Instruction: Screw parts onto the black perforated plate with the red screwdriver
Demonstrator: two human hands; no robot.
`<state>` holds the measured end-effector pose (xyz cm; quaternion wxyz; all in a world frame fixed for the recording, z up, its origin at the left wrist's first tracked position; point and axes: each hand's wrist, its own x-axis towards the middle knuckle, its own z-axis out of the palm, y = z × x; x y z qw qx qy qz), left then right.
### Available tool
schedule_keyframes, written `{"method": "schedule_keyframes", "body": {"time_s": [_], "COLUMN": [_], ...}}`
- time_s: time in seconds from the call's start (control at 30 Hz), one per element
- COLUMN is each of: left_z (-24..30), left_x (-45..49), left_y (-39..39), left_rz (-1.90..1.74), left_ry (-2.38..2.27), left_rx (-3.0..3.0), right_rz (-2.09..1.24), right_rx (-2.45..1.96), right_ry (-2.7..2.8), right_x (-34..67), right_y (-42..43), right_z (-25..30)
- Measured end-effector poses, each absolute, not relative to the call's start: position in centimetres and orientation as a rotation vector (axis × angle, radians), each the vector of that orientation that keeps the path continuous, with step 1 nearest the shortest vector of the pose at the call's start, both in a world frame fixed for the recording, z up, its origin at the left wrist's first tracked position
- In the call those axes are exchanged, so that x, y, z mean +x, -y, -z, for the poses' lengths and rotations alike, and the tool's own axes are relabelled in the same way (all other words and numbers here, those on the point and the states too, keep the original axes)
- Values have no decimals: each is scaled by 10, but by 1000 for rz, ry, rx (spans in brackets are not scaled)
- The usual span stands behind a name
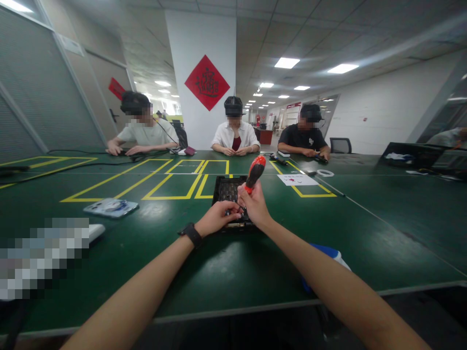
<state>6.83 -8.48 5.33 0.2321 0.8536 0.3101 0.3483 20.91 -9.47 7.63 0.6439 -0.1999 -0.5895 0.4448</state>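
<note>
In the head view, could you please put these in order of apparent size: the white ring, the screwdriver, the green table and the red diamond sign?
Largest to smallest, as they look:
1. green table
2. red diamond sign
3. screwdriver, partly hidden by the right hand
4. white ring

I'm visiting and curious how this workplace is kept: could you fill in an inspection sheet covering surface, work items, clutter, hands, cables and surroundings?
Surface: green table marked with yellow tape.
Work items: screwdriver, red-and-black handle up, over an open black case.
Clutter: phone at left; paper sheet beyond the right hand; blue-and-white item partly behind the right forearm.
Hands: right grips the screwdriver; left hand is at the case, its grip unclear.
Cables: dark cable across the table's left.
Surroundings: people seated opposite; red sign on a pillar.
</note>
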Motion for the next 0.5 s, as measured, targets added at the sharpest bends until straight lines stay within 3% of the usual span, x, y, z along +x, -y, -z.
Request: {"method": "schedule_keyframes", "body": {"time_s": [0.23, 0.5], "left_z": [-53, -55], "left_x": [68, 68], "left_y": [86, 86], "left_rz": [-984, -986], "left_ry": [-865, -847], "left_rx": [2289, 2323], "right_rz": [-1110, -721], "right_rx": [-387, -567], "right_ry": [1313, 1333], "right_x": [209, 211], "right_y": [97, 95], "right_z": [-76, -79]}}
